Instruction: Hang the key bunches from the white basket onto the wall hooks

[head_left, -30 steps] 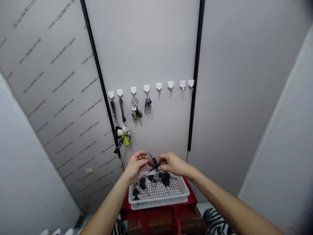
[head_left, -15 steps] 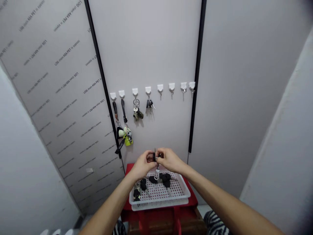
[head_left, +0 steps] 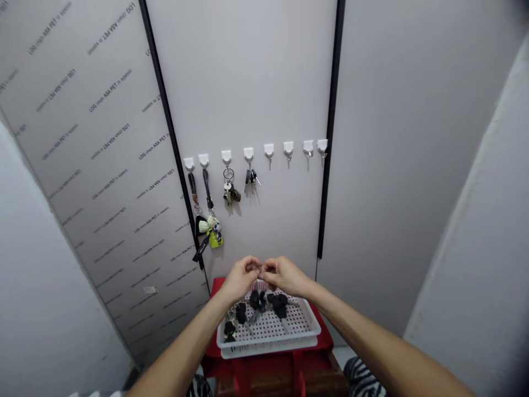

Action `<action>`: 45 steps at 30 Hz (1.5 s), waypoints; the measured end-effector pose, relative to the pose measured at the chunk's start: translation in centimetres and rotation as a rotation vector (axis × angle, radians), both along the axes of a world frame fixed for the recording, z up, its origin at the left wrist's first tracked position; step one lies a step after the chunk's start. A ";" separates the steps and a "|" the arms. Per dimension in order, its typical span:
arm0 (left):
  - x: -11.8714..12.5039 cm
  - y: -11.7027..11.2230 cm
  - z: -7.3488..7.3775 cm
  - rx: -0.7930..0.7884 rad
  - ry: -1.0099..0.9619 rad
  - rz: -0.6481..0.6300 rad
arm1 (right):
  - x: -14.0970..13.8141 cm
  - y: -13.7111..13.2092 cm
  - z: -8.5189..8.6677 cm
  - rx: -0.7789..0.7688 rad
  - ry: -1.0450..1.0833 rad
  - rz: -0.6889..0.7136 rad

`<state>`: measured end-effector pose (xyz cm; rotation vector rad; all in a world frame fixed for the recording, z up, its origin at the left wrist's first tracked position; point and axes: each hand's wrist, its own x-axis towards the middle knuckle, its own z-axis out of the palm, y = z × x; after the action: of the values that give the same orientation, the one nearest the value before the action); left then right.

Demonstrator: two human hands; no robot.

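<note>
My left hand [head_left: 240,280] and my right hand [head_left: 286,277] meet above the front of a white perforated basket [head_left: 270,348]. Fingers of both are pinched together around the top of a bunch of black-headed keys [head_left: 257,301], which hangs below them, slightly blurred. The fingers mostly hide the ring or clip at the top. Inside the basket, more black-headed keys [head_left: 278,302] lie to the right, and another key bunch [head_left: 241,314] lies to the left.
A row of white hooks [head_left: 268,150] runs across the wall panel. Keys on a ring [head_left: 229,190], a small bunch [head_left: 251,177] and two strapped key holders [head_left: 208,187] hang from the left ones. Under the basket is a red bag [head_left: 273,361]. Black strips [head_left: 326,193] edge the panel.
The bunch has turned over: its silver clip hung below my hands before, and now the black key heads hang there. My hands have dropped slightly and stay close together.
</note>
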<state>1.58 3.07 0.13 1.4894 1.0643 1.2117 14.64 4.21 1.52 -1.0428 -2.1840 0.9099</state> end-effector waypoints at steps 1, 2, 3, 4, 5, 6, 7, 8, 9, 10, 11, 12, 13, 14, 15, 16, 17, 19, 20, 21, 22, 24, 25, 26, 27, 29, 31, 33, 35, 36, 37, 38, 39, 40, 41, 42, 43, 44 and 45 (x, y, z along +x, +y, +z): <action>0.1 0.1 -0.7 -0.033 0.000 -0.038 | -0.2 0.1 -0.4 0.039 -0.028 0.007; 0.1 0.2 -1.5 -0.053 0.029 -0.052 | -0.3 0.3 -0.9 0.082 -0.068 0.012; 0.0 0.3 -2.2 -0.060 0.080 -0.043 | -0.4 0.5 -1.4 0.119 -0.118 0.011; -0.1 0.4 -3.0 -0.060 0.147 -0.022 | -0.3 0.7 -1.8 0.144 -0.169 -0.001; -0.4 0.4 -3.6 -0.052 0.222 0.007 | -0.2 0.9 -2.2 0.159 -0.217 -0.021; -0.7 0.4 -4.2 -0.043 0.302 0.037 | 0.0 1.1 -2.5 0.167 -0.260 -0.047; -1.1 0.3 -4.6 -0.037 0.374 0.064 | 0.2 1.3 -2.9 0.171 -0.308 -0.075; -1.4 0.2 -5.0 -0.036 0.434 0.089 | 0.5 1.5 -3.2 0.170 -0.360 -0.098; -1.7 0.2 -5.4 -0.041 0.482 0.106 | 0.9 1.6 -3.5 0.164 -0.413 -0.110; -2.0 0.1 -5.7 -0.050 0.518 0.114 | 1.2 1.8 -3.9 0.158 -0.462 -0.118; -2.1 0.0 -6.0 -0.062 0.540 0.110 | 1.4 1.9 -4.3 0.150 -0.505 -0.126; -2.1 -0.1 -6.2 -0.074 0.548 0.099 | 1.6 2.0 -4.8 0.142 -0.535 -0.134; -2.0 -0.1 -6.5 -0.078 0.552 0.087 | 1.7 2.1 -5.2 0.134 -0.552 -0.139; -1.8 -0.2 -6.6 -0.073 0.563 0.081 | 1.7 2.1 -5.7 0.130 -0.558 -0.140; -1.5 -0.3 -6.8 -0.062 0.576 0.078 | 1.6 2.1 -6.1 0.130 -0.563 -0.137; -1.3 -0.3 -6.9 -0.048 0.593 0.079 | 1.5 2.1 -6.5 0.133 -0.566 -0.132; -1.0 -0.3 -6.9 -0.036 0.612 0.083 | 1.4 2.0 -6.8 0.136 -0.566 -0.128; -0.7 -0.3 -6.9 -0.031 0.653 0.093 | 1.3 2.1 -7.2 0.138 -0.564 -0.119; -0.7 -0.3 -6.9 -0.036 0.672 0.094 | 1.2 2.1 -7.4 0.132 -0.561 -0.113; -0.7 -0.4 -6.9 -0.044 0.691 0.091 | 1.2 2.2 -7.4 0.123 -0.557 -0.107; -0.8 -0.4 -6.8 -0.053 0.709 0.086 | 1.2 2.4 -7.5 0.113 -0.552 -0.102; -0.9 -0.4 -6.8 -0.068 0.740 0.068 | 1.2 2.7 -7.6 0.105 -0.531 -0.114; -0.9 -0.4 -6.7 -0.074 0.752 0.058 | 1.1 2.8 -7.7 0.110 -0.517 -0.130; -0.9 -0.5 -6.7 -0.079 0.763 0.047 | 1.0 2.9 -7.8 0.119 -0.502 -0.147; -0.8 -0.5 -6.7 -0.082 0.772 0.038 | 0.8 3.0 -7.9 0.128 -0.489 -0.160; -0.7 -0.6 -6.6 -0.078 0.784 0.026 | 0.5 3.0 -8.1 0.140 -0.472 -0.164; -0.6 -0.7 -6.5 -0.064 0.794 0.027 | 0.2 2.8 -8.2 0.151 -0.465 -0.158; -0.6 -0.8 -6.4 -0.031 0.786 0.039 | 0.0 2.7 -8.0 0.179 -0.457 -0.165; -0.7 -0.5 -6.3 0.018 0.740 0.055 | 0.0 2.5 -7.2 0.226 -0.445 -0.185; -0.7 -0.3 -6.1 0.045 0.700 0.065 | 0.0 2.5 -6.5 0.254 -0.423 -0.197; -0.6 0.0 -5.7 0.076 0.649 0.074 | 0.0 2.6 -5.6 0.285 -0.386 -0.207; -0.5 0.3 -5.2 0.107 0.593 0.083 | 0.0 2.7 -4.5 0.314 -0.331 -0.216; -0.2 0.7 -4.3 0.139 0.539 0.087 | 0.1 2.9 -3.2 0.339 -0.261 -0.221; 0.0 1.1 -3.2 0.175 0.488 0.090 | 0.1 3.2 -1.7 0.359 -0.180 -0.224; 0.3 1.5 -1.8 0.214 0.442 0.097 | 0.2 3.6 0.0 0.373 -0.095 -0.224; 0.6 1.9 -0.2 0.253 0.409 0.104 | 0.3 4.1 1.8 0.380 -0.017 -0.228; 1.0 2.3 1.7 0.292 0.385 0.117 | 0.5 4.6 3.6 0.384 0.057 -0.239; 1.3 2.6 3.7 0.335 0.372 0.137 | 0.8 5.2 5.5 0.387 0.124 -0.252; 1.7 2.9 5.6 0.382 0.369 0.152 | 1.0 5.8 7.4 0.392 0.183 -0.273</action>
<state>3.23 5.97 5.78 2.0141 1.2546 1.3298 15.63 9.99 8.93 -0.9873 -1.9058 0.4135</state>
